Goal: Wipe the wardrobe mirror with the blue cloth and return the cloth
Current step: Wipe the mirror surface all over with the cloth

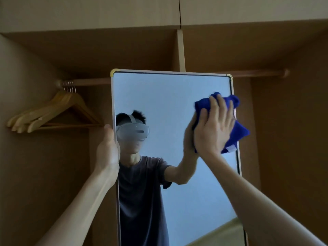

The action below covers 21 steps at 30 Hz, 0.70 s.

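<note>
The right hand point(213, 128) presses the bunched blue cloth point(237, 128) flat-fingered against the upper right of the tall white-framed wardrobe mirror point(168, 96), near its right edge, applying wiping pressure; the left hand point(108, 146) grips the mirror's left frame edge, likely steadying it; wooden hangers point(53, 112) hang at far left.

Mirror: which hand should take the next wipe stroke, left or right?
Right. The right hand already presses the blue cloth flat against the mirror near its right edge. The left hand grips the mirror's left edge and holds no cloth.
</note>
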Each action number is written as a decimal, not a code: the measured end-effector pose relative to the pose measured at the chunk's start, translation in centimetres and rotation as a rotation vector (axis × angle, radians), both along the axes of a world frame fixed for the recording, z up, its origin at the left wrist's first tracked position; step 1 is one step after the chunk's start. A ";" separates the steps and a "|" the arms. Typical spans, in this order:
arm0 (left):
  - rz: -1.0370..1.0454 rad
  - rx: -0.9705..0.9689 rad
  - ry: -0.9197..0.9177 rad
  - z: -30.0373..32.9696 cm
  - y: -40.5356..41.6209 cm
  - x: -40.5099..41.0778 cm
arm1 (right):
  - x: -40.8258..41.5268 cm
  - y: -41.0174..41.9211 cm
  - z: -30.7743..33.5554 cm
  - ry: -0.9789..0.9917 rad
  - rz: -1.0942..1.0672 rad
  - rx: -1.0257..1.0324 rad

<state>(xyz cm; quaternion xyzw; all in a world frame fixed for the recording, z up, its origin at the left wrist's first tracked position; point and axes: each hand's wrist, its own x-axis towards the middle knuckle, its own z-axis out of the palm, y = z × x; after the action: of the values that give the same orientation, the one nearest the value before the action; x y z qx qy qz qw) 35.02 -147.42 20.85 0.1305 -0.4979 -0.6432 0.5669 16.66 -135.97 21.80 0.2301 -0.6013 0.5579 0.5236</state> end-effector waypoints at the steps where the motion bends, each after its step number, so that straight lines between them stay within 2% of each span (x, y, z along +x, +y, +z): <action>1: -0.021 0.011 -0.028 -0.1 -0.5 0.2 | 1.5 -1.2 0.1 0.060 0.004 0.034; 5: -0.218 -0.022 -0.121 -2.0 -1.8 1.6 | 7.4 -5.7 -0.1 0.491 0.054 0.306; 7: -0.329 -0.008 -0.078 -3.2 -2.2 2.3 | 9.6 -7.0 -1.0 0.673 0.135 0.526; 9: -0.411 0.011 -0.009 -4.2 -2.4 2.7 | 10.6 -7.8 -2.3 0.777 0.188 0.651; 12: -0.395 0.031 0.046 -5.1 -2.2 2.7 | 9.9 -7.9 -4.4 0.824 0.194 0.668; 15: -0.359 0.001 0.001 -5.4 -1.7 2.2 | 7.8 -6.0 -5.8 0.850 0.075 0.693; 19: -0.200 0.121 -0.004 -4.9 -1.6 1.0 | 3.3 -1.5 -6.7 0.687 -0.088 0.570; 21: -0.108 0.091 -0.043 -4.8 -2.1 0.3 | 0.3 0.8 -7.0 0.554 -0.164 0.493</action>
<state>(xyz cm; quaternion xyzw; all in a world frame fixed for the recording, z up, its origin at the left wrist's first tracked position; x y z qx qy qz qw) 35.33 -149.50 16.10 0.1430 -0.4865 -0.6919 0.5140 16.97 -135.14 14.84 0.4425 -0.5695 0.2693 0.6382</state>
